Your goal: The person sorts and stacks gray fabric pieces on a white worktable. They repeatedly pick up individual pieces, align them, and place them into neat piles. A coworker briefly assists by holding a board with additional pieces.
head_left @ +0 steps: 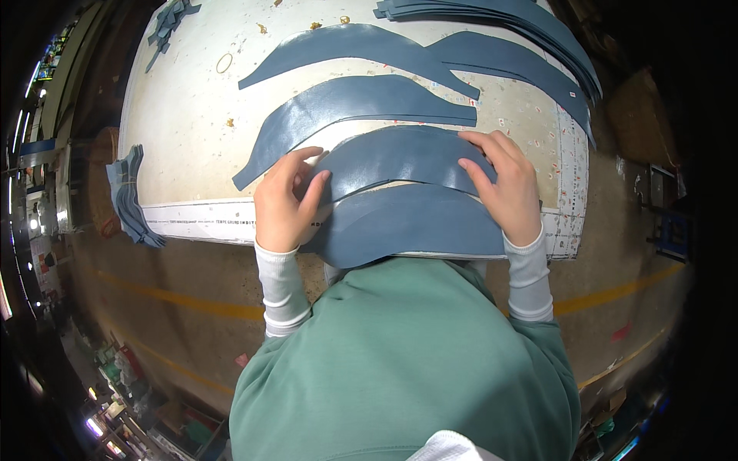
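Note:
A curved, blue-grey, leather-like piece point(403, 150) lies across the near part of the table, between my hands. At its left end my left hand point(286, 196) has its thumb and forefinger apart, the thumb tip touching the piece. My right hand point(509, 180) is over the right end, thumb and forefinger also spread, their tips on its surface. Nearer to me, a second wide blue piece point(419, 223) lies along the table's front edge, partly under or against the first. Just beyond sits another curved piece point(361, 100), with a slimmer curved piece point(346, 42) past it.
The white table point(184, 138) has a printed border. A fanned stack of blue pieces point(500, 23) lies far right, with a single curved piece point(500, 58) before it. Tied blue strips point(131, 196) hang at the left corner. A rubber band point(224, 63) lies far left.

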The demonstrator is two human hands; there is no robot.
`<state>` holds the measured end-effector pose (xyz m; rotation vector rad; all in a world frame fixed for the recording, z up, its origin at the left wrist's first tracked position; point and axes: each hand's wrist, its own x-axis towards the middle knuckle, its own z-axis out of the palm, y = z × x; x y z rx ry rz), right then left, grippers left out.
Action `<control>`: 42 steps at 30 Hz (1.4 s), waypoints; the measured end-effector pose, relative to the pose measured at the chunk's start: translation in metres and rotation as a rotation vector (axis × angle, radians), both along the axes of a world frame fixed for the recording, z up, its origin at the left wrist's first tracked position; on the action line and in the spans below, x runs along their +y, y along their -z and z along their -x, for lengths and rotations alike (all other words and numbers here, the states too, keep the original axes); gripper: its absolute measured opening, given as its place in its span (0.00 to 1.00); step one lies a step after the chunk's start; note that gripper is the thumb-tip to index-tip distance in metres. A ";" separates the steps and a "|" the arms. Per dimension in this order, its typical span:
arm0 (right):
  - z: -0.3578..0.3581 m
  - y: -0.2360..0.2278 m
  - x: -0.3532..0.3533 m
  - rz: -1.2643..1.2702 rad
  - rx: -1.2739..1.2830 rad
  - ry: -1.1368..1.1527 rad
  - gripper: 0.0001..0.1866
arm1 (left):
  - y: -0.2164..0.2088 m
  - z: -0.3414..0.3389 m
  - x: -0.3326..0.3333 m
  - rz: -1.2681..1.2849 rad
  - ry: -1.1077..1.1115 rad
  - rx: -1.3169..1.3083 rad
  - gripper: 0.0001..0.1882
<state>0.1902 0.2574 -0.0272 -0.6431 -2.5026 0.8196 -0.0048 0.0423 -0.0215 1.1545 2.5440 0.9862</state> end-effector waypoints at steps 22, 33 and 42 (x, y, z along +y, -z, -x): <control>-0.032 -0.045 -0.007 0.385 0.351 -0.272 0.09 | -0.025 0.011 -0.011 -0.223 0.420 -0.194 0.09; -0.009 0.002 -0.006 0.035 -0.162 0.195 0.17 | -0.004 -0.003 0.008 0.005 0.152 0.028 0.21; -0.015 0.007 -0.011 -0.088 0.154 0.073 0.14 | 0.010 0.008 0.010 -0.017 0.157 -0.049 0.21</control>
